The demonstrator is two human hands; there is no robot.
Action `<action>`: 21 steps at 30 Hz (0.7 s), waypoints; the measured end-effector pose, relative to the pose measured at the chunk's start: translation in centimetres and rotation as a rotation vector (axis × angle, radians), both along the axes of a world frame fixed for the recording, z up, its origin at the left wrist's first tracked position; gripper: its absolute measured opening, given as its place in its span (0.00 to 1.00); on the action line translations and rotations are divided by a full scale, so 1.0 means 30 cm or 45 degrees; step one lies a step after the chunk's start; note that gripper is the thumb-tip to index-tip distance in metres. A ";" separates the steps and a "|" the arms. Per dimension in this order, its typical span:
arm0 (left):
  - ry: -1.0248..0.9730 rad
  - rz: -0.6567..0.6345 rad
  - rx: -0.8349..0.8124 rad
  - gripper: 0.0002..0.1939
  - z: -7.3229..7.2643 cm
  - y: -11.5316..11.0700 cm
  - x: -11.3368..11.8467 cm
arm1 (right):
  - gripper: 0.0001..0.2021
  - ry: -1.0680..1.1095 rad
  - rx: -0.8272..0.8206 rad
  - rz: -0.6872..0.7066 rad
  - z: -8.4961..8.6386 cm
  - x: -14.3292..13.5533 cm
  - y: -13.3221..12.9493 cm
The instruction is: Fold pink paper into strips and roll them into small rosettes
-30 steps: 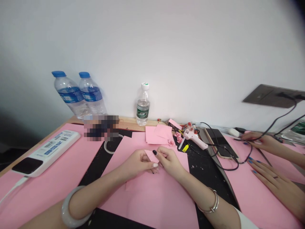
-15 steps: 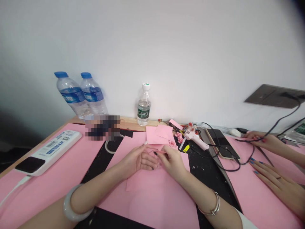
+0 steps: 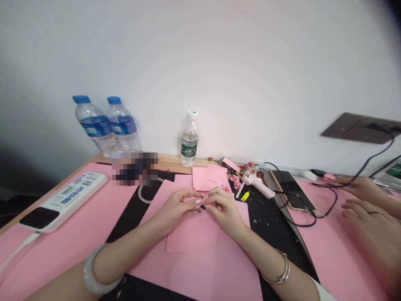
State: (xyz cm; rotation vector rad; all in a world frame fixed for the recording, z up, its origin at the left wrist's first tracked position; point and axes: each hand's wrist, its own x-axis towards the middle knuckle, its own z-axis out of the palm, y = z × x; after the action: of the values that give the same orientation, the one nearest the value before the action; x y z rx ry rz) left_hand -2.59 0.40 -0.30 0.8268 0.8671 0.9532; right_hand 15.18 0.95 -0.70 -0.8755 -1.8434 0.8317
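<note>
Over the pink sheets in front of me, my left hand (image 3: 182, 205) and my right hand (image 3: 223, 207) meet with their fingertips pinched together. Between them is a small piece of pink paper (image 3: 202, 202), mostly hidden by the fingers and hard to tell from the pink behind. A large pink sheet (image 3: 200, 267) lies beneath both hands. Just beyond the fingers are smaller pink paper squares (image 3: 206, 177) and several folded pink paper roses (image 3: 236, 184). A pale pink glue gun (image 3: 258, 185) rests to the right of them.
Bottles (image 3: 189, 144) stand along the wall. On the left lies a white power bank (image 3: 65, 202) with a cable. To the right are a phone (image 3: 291, 190) and black cables (image 3: 308, 225). Another person's hands (image 3: 372, 225) are over pink paper at the far right.
My left fingers have drawn in from a looser spread to a pinch against my right fingertips. The other person's near hand has lifted off the pink paper and blurred.
</note>
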 end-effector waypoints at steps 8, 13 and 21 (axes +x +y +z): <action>0.147 -0.057 0.120 0.13 -0.029 -0.006 0.012 | 0.11 -0.061 -0.243 -0.112 -0.025 -0.009 0.006; 0.135 -0.074 0.119 0.13 -0.028 -0.005 0.013 | 0.10 -0.093 -0.285 -0.130 -0.020 -0.011 0.007; 0.038 -0.045 0.098 0.15 -0.024 -0.009 0.016 | 0.12 -0.005 -0.427 -0.098 -0.026 -0.017 0.014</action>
State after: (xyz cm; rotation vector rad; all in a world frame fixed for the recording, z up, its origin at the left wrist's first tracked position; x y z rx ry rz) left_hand -2.11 0.13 -1.02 0.9216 0.8431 0.9495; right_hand 14.69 1.37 -1.49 -1.1487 -1.6875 1.1100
